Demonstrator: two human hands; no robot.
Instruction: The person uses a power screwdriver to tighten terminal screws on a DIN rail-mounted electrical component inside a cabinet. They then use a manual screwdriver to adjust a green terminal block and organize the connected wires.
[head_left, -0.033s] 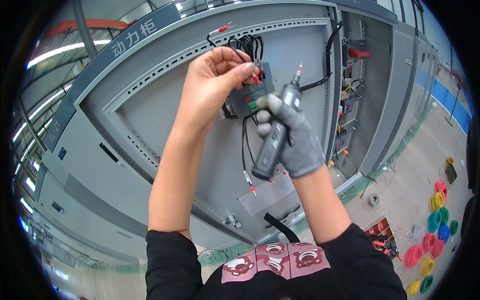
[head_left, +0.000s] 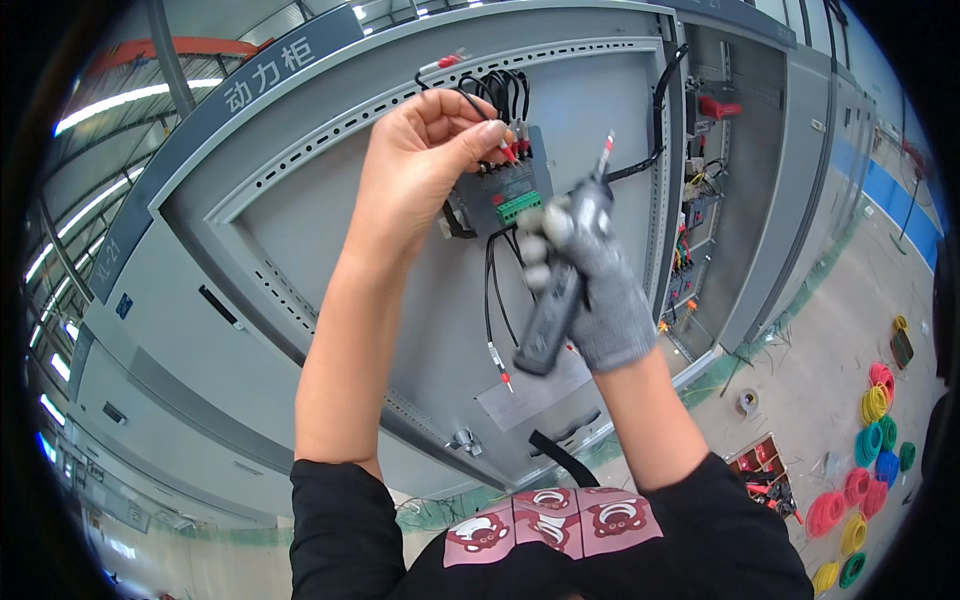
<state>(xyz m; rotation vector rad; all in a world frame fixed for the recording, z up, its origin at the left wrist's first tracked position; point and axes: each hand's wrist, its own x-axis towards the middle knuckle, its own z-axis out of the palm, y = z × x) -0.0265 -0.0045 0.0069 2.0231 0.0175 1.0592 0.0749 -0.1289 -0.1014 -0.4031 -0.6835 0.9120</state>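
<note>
My bare left hand pinches a black wire with a red sleeve at its end. That end is at the upper terminals of a grey electrical device mounted on the cabinet door; I cannot tell if it is inserted. A green terminal block runs along the device's lower edge. In a grey glove, my right hand wraps round a dark grey electric screwdriver, slightly blurred. Its red-and-silver bit points upward, right of the device and apart from it.
More black wires loop above the device; others hang below it, with red-sleeved ends. A black cable bundle bends along the door's right side. On the floor at right lie a parts box and several coloured wire coils.
My right hand and the screwdriver have shifted slightly down and right, uncovering more of the green terminal block. My left hand has barely moved and still pinches the wire.
</note>
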